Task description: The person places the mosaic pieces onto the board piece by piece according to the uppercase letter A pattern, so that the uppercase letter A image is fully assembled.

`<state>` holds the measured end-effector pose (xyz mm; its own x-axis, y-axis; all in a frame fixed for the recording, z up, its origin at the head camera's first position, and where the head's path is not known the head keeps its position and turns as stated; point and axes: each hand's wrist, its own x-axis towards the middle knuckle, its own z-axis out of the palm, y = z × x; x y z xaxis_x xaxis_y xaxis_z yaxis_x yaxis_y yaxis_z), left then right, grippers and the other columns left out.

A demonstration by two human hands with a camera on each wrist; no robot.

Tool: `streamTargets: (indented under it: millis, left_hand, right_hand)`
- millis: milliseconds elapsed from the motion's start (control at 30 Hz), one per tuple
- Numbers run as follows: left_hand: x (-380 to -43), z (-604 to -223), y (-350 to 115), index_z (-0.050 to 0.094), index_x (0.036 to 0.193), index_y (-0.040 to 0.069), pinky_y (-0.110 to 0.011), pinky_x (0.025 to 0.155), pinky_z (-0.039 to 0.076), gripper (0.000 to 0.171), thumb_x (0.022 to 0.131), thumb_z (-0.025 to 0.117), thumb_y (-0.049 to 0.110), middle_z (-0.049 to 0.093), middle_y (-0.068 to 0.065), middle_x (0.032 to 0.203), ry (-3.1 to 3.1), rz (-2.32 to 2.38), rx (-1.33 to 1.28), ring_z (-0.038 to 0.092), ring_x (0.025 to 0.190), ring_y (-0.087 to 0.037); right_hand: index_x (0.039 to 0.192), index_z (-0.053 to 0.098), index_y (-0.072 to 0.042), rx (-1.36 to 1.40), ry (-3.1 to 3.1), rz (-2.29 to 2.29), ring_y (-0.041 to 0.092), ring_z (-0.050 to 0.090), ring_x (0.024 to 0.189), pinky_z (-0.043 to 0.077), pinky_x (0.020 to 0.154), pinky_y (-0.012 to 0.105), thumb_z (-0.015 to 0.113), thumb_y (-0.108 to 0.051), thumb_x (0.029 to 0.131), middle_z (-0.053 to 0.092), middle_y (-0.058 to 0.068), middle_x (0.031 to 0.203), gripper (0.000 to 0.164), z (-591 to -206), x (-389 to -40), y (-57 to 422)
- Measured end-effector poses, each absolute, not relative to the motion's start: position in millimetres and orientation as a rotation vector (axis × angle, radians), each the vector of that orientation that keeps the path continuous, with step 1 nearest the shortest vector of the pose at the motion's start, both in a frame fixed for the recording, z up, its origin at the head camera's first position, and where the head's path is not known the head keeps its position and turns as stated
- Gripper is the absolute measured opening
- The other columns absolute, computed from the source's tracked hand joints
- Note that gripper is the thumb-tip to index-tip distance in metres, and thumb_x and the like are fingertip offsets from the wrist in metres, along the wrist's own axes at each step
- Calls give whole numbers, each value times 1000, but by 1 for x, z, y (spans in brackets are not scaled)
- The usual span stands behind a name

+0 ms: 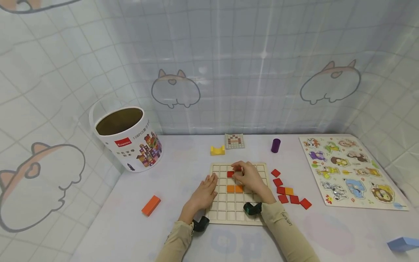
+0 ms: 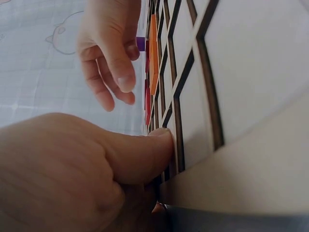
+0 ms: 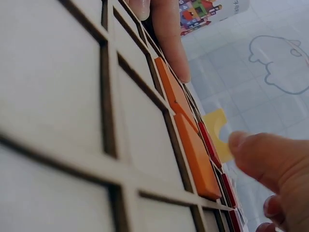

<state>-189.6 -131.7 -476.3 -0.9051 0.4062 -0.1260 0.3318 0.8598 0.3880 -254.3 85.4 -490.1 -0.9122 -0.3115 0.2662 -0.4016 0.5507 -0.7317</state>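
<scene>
A wooden grid board (image 1: 222, 207) lies flat in front of me. My left hand (image 1: 203, 191) rests along its left edge with fairly straight fingers, the thumb touching the board in the left wrist view. Over the board's upper part, my right hand (image 1: 247, 176) hovers with loosely bent fingers, and no tile shows between them. Beside its fingertips sits a red tile (image 1: 230, 174) in a grid square. Two orange tiles (image 3: 198, 154) lie side by side in squares nearer me. The right wrist view also shows further red tiles (image 3: 229, 189) on the board, which my right hand partly hides in the head view.
Several loose red tiles (image 1: 294, 199) and an orange tile (image 1: 288, 191) lie right of the board. Behind it are a pattern card (image 1: 234, 141), a yellow block (image 1: 217, 150) and a purple cylinder (image 1: 275, 145). A bucket (image 1: 131, 145), orange block (image 1: 151, 206), animal puzzle (image 1: 353, 174) and blue block (image 1: 402, 244) stand around.
</scene>
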Motion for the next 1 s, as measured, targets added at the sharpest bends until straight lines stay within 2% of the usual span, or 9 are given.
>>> streamTargets:
  millis: [400,567,800,1000]
  left_hand:
    - [-190,-478,-133,24,150,-7,-57,118,21,57,101,44,13,18,-21,160,2829,549,586,16,149,-41]
    - [-191,-477,-133,24,150,-7,-57,118,21,57,101,45,14,18,-21,160,2829,555,585,16,149,-41]
    - [-190,-475,-132,24,150,-7,-56,118,21,57,101,44,14,18,-21,160,2830,542,579,16,149,-40]
    - [-190,-476,-132,23,151,-7,-57,118,21,57,102,44,14,18,-21,161,2829,536,578,16,149,-40]
  right_hand:
    - [119,65,-7,521,-2595,1533,9,36,57,32,51,21,72,-12,87,70,11,101,33,-476,-255,109]
    - [121,64,-6,411,-2544,1568,8,38,61,34,54,21,71,-14,88,70,13,103,35,-474,-258,136]
    - [129,58,-5,183,-2499,1637,5,41,67,37,57,20,64,-27,94,67,17,114,41,-475,-261,175]
    - [133,56,-8,9,-2502,1639,1,51,83,43,69,16,59,-37,96,63,16,119,47,-481,-259,202]
